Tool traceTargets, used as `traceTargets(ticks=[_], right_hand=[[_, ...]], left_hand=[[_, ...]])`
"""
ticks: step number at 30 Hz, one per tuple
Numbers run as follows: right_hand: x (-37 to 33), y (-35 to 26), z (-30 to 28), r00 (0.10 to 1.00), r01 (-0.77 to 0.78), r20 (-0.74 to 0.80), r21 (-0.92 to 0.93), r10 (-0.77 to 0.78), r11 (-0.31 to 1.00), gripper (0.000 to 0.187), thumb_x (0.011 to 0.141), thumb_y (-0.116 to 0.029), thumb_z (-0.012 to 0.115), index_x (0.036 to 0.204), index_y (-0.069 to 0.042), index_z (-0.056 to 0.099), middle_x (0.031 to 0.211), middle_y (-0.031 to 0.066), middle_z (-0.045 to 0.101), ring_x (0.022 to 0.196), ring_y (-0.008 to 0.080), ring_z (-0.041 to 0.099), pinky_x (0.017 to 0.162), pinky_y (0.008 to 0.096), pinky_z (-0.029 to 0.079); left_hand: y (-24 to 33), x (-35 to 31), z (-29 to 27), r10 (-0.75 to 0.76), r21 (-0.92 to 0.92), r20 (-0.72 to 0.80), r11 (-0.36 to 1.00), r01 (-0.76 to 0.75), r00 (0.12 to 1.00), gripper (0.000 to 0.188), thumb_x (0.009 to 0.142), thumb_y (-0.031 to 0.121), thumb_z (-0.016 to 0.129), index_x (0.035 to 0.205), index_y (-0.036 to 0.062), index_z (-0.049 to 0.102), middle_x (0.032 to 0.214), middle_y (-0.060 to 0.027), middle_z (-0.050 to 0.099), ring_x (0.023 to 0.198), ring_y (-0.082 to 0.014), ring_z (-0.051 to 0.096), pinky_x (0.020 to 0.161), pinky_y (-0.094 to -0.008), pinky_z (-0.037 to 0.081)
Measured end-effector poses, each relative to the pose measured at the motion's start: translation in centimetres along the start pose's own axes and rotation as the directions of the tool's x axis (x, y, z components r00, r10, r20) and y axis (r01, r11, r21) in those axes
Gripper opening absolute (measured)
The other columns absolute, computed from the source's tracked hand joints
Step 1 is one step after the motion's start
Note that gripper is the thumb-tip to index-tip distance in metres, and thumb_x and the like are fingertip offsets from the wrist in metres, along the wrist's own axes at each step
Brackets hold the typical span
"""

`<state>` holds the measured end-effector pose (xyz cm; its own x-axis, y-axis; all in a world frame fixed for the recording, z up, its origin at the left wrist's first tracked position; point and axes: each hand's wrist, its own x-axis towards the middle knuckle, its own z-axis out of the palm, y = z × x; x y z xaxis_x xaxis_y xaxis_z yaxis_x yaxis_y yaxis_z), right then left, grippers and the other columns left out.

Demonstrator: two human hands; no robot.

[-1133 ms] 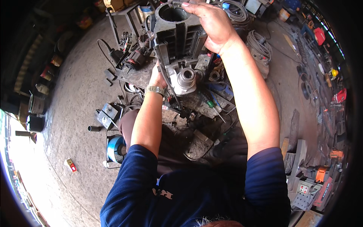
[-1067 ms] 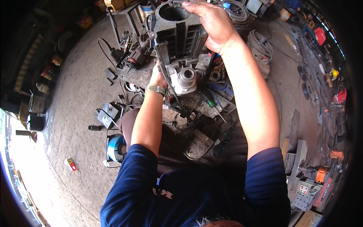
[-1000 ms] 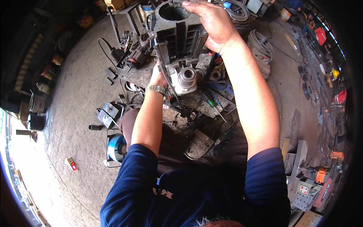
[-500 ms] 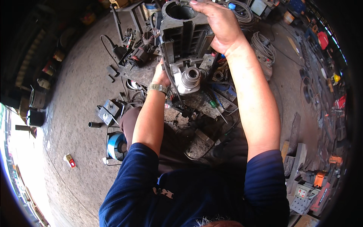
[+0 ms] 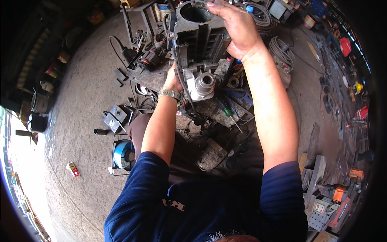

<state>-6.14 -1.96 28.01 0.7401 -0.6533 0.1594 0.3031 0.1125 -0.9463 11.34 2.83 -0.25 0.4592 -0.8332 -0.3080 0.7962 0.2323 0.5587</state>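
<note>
A heavy dark machine housing with ribbed sides and a round open bore at the top stands in front of me. On its near side sits a silver metal head with a ringed, hollow spindle. My right hand wraps around the housing's upper right side, its thumb lying near the bore's rim. Low on the left, my left hand holds the housing, most of its fingers hidden behind it. A dark cable hangs down the housing's left side.
Around the low work surface lie a power tool, a green-handled screwdriver and a metal block with plates. A blue wire spool is by my left knee. Coiled cables and orange-black tools lie to the right.
The housing and both hands have shifted slightly to the right and down in the picture. Both hands keep the same hold.
</note>
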Motion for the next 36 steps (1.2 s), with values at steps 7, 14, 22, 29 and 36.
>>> traceTargets(ticks=[7,14,22,29,36], right_hand=[[-0.1,0.1,0.2,1.0,0.011,0.024,-0.022,-0.01,1.0,0.031,0.103,-0.017,0.055,0.126,0.001,0.065,0.126,0.0158,0.069,0.12,0.0271,0.062,0.106,0.0441,0.047],[-0.3,0.7,-0.3,0.994,0.072,0.08,0.07,-0.078,0.995,0.027,0.101,-0.013,0.055,0.12,0.002,0.068,0.117,0.0142,0.073,0.11,0.0252,0.067,0.099,0.0381,0.053],[-0.7,0.4,-0.2,0.996,0.031,0.075,0.096,-0.038,0.995,0.028,0.102,-0.012,0.055,0.123,0.003,0.066,0.119,0.0145,0.072,0.111,0.0251,0.067,0.1,0.0371,0.053],[-2.4,0.8,0.7,0.984,0.176,-0.003,0.047,-0.176,0.983,0.03,0.1,-0.009,0.056,0.126,0.003,0.064,0.122,0.0136,0.071,0.112,0.0209,0.067,0.101,0.0316,0.051],[-4.3,3.4,-1.7,0.798,0.584,0.187,-0.007,-0.573,0.812,0.053,0.1,-0.025,0.057,0.141,0.008,0.054,0.139,0.0183,0.062,0.128,0.0234,0.059,0.113,0.0362,0.042]], left_hand=[[0.3,-0.1,-0.5,0.045,0.027,0.006,0.999,-0.045,0.999,0.034,0.105,0.043,0.056,0.103,0.0102,0.067,0.08,-0.0055,0.065,0.064,-0.024,0.063,0.058,-0.0415,0.057],[0.1,-0.9,0.4,0.021,-0.006,0.012,1.0,-0.021,1.0,0.037,0.103,0.044,0.059,0.1,0.0076,0.066,0.077,-0.0059,0.064,0.063,-0.0243,0.064,0.056,-0.0409,0.057],[-0.1,-2.6,1.2,0.131,0.116,0.064,0.984,-0.138,0.989,0.034,0.106,0.039,0.054,0.107,0.0067,0.065,0.092,-0.0094,0.069,0.075,-0.027,0.069,0.067,-0.0448,0.061],[0.2,-1.2,-0.6,0.039,0.029,0.152,0.999,-0.044,0.988,0.037,0.109,0.037,0.047,0.118,0.0058,0.065,0.104,-0.0104,0.072,0.092,-0.0276,0.071,0.08,-0.046,0.062],[0.5,-4.0,2.0,0.053,0.213,0.149,0.973,-0.085,0.987,0.053,0.107,0.05,0.051,0.123,0.002,0.066,0.109,-0.0112,0.074,0.091,-0.0218,0.072,0.083,-0.0382,0.06]])
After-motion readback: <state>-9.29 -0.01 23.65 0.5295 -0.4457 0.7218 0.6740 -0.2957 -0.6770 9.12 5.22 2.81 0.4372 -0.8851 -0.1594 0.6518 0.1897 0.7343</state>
